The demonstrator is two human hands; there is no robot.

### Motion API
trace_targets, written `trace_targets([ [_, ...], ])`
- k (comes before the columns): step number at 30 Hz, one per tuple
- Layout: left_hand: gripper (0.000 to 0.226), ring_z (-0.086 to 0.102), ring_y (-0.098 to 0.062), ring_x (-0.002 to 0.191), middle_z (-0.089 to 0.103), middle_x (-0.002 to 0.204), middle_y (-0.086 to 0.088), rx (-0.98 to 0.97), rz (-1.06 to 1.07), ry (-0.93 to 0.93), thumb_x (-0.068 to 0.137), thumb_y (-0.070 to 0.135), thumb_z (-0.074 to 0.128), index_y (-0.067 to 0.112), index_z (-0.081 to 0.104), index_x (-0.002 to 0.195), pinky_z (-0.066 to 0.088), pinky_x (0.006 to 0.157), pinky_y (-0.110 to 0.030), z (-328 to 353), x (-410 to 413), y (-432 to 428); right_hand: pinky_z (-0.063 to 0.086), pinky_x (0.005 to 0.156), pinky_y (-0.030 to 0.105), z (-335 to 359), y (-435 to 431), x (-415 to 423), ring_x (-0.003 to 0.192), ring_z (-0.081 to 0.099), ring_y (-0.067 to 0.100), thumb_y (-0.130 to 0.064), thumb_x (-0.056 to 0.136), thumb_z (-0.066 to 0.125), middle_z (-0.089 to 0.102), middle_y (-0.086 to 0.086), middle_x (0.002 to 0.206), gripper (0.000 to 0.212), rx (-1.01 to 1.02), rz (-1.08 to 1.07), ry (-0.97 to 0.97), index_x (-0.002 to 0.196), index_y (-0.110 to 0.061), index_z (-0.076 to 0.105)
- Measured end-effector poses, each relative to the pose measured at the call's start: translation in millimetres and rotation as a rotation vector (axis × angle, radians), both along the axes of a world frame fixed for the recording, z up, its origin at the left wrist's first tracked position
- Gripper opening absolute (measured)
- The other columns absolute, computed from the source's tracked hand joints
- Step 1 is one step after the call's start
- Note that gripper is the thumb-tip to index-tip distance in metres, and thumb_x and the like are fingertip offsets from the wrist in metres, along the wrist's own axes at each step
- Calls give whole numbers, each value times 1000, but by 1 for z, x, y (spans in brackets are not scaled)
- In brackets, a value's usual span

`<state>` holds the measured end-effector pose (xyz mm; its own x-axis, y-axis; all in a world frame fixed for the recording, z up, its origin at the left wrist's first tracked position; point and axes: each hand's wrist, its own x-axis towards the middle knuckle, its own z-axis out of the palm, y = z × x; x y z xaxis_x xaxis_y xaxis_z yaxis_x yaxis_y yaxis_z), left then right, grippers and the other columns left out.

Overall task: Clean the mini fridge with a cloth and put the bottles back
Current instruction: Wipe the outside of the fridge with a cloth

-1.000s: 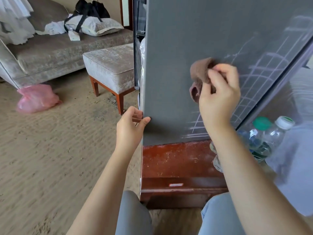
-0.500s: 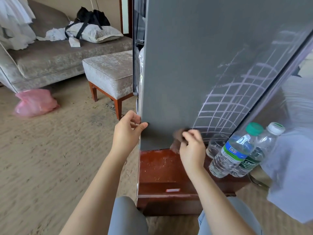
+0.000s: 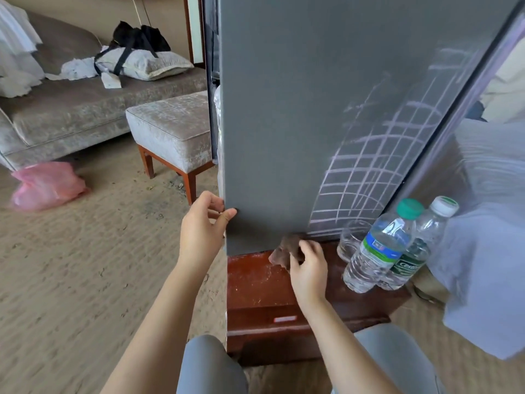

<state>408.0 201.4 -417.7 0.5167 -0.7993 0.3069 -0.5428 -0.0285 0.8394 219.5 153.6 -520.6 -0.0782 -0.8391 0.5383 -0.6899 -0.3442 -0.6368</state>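
The grey door of the mini fridge (image 3: 312, 115) stands open, edge toward me, above a red-brown wooden base (image 3: 255, 285). My left hand (image 3: 203, 230) pinches the door's lower left corner. At the door's bottom edge my right hand (image 3: 308, 270) grips a brown cloth (image 3: 285, 250). Two plastic water bottles (image 3: 377, 251) (image 3: 417, 248), one green-capped and one white-capped, stand on the base at the right beside an upturned glass (image 3: 352, 238). The inside of the fridge is hidden behind the door.
A grey footstool (image 3: 170, 129) with red-brown legs stands left of the fridge, a sofa (image 3: 71, 109) with a bag and cushion behind it. A pink plastic bag (image 3: 45, 184) lies on the carpet. Pale blue fabric (image 3: 488, 280) hangs at the right.
My right hand has wiped the cloth down from the middle of the door to its bottom edge. The left hand has kept its hold on the door's corner.
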Motion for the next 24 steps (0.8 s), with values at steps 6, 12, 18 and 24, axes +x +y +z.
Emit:
trace_targets([
  [6,4,60,-2,80,65,87,9,-30,-28,-125,93,27,59,23,59,92,44,63,-16,11,5,8,43,71,18,77,-19,1,81,65,26,10,69,73,64,9,95,26,-204,54,-42,93,-1,71],
  [12,11,61,1,77,66,85,17,-227,-18,-61,94,33,55,25,62,95,46,69,-14,76,9,9,47,80,23,280,-46,9,92,62,23,-9,79,66,64,9,100,20,-767,7,-248,98,-5,72],
  [18,11,60,2,77,64,85,17,-222,-17,-26,92,29,60,21,63,98,50,69,-20,68,5,4,40,93,21,200,-46,16,104,57,26,2,77,62,62,14,111,24,-672,-101,-195,100,-1,69],
  [24,11,57,11,81,64,90,13,-162,-19,-23,91,26,63,21,60,101,43,66,-9,45,-1,1,50,72,32,6,-11,3,90,64,35,-3,74,74,60,13,108,30,80,-110,-18,103,-4,66],
])
